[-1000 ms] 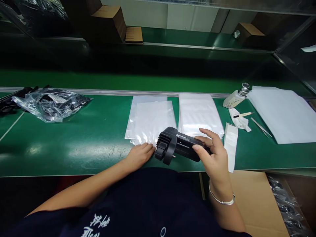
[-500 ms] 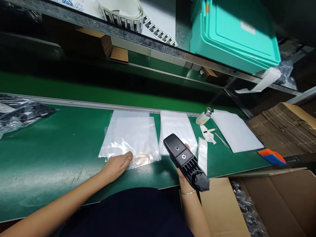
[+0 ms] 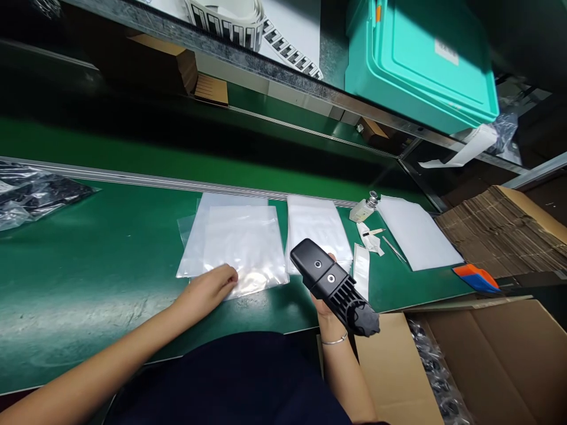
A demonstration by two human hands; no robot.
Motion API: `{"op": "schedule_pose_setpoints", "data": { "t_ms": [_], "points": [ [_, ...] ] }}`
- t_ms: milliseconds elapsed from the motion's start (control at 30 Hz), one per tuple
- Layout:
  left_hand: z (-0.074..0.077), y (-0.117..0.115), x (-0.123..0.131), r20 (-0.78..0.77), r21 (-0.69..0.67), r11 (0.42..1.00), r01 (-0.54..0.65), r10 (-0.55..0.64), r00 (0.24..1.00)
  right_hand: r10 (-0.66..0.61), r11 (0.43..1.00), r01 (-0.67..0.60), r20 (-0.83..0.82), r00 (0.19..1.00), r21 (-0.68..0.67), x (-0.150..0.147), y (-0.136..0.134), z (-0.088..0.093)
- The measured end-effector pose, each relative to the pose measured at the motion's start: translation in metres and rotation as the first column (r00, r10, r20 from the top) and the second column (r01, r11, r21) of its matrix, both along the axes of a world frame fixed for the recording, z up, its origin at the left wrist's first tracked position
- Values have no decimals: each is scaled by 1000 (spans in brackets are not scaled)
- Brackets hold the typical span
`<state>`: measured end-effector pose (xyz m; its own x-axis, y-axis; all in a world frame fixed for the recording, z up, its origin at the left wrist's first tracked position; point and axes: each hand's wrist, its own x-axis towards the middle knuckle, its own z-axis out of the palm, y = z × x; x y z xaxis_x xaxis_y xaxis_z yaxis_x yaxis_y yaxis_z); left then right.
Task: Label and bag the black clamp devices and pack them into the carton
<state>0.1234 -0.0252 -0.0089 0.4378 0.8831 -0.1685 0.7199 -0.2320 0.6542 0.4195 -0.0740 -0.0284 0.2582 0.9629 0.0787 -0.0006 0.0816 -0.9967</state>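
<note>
My left hand [image 3: 211, 288] rests on the near left edge of a pile of clear plastic bags [image 3: 243, 242], its fingers curled and closed on the top bag's edge. The fingertips are partly hidden. In my right hand [image 3: 322, 306], above the bench front, is a black plastic part [image 3: 332, 283] with two screws, a ribbed middle and a scalloped round end. The part covers most of that hand's fingers. A second stack of clear bags [image 3: 314, 227] lies just behind it.
On the green bench [image 3: 133, 248] sit a small bottle [image 3: 364, 208], tweezers [image 3: 394, 249] and white sheets [image 3: 416, 233]. An open carton [image 3: 496, 354] with wrapped items stands at lower right. Flat cardboard [image 3: 500, 230] is stacked at right. A shelf overhead holds a teal bin [image 3: 425, 65].
My left hand's fingers have curled in at the bag's edge, and the bags have shifted slightly. The black part has turned a little in my right hand. The camera view has moved slightly.
</note>
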Motion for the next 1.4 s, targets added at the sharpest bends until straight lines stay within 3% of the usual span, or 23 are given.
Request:
{"op": "schedule_pose_setpoints", "data": {
  "t_ms": [133,233,333,400,467,500,567,633,733,833,900,967,1067,1133,1167,1233,1333,1400],
  "points": [
    [1,11,-4,36,-147,989,10,-5,999,-57,997,68,-241,969,38,3,-2,-6],
    [4,18,-4,17,-159,987,15,-13,1000,-80,996,92,-332,940,20,1,-1,-1],
    [7,20,3,5,-47,999,-15,15,1000,-7,1000,3,-373,928,-11,-2,-1,8],
    [10,20,10,4,-52,997,49,-49,999,83,995,-94,-365,927,-12,-3,-2,13],
    [14,19,17,55,-118,990,77,-71,996,182,980,-199,-304,935,-25,-3,-3,17],
    [16,18,20,100,-125,992,36,-23,995,227,969,-244,-247,942,-40,-4,-3,17],
    [21,16,23,177,-63,996,-65,75,981,278,957,-282,-61,959,-73,-6,-5,16],
    [27,11,25,187,53,996,-69,58,981,251,967,-236,194,948,-94,-11,-6,13],
    [34,2,29,145,156,987,27,-49,988,125,990,-140,553,824,-16,-19,-8,10],
    [38,-1,36,108,152,983,98,-115,987,19,969,-191,727,686,155,-27,-7,11],
    [41,1,40,62,147,976,160,-170,983,14,946,-256,765,644,199,-29,-4,14],
    [45,4,40,18,152,967,202,-207,978,39,957,-240,745,666,164,-29,-2,16],
    [52,9,35,32,124,982,143,-148,988,-29,998,-18,650,759,66,-28,-1,17],
    [55,11,34,88,89,989,115,-123,989,-131,991,86,647,751,102,-31,-1,16],
    [57,12,36,117,85,990,113,-122,986,-170,983,80,670,723,163,-35,-1,15],
    [59,14,46,147,120,987,111,-129,981,-187,956,-48,727,661,290,-43,0,15],
    [62,18,61,101,221,958,181,-207,973,-114,907,-249,768,631,339,-49,1,16],
    [64,21,61,64,255,921,294,-319,945,-111,916,-222,744,659,334,-44,0,18]
  ]
}}
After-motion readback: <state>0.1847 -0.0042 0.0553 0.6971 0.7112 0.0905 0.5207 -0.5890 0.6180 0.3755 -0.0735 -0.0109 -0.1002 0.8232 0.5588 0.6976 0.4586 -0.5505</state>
